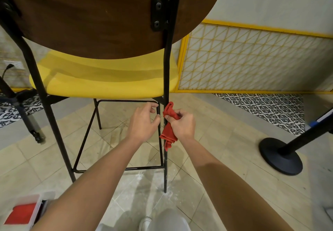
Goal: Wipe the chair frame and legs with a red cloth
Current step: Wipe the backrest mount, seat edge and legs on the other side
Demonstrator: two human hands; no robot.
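just under the yellow seat, on the chair's right rear leg, the right hand grips a red cloth bunched against the black tube. the leg runs nearly upright, from the brown backrest down to the tiled floor. the cloth lies lengthwise along it, loose end pointing down. the left hand is just beside, fingers half curled at the upright rod of the thin footrest frame; whether it grips the rod i cannot tell. a black stanchion base stands well apart on the right.
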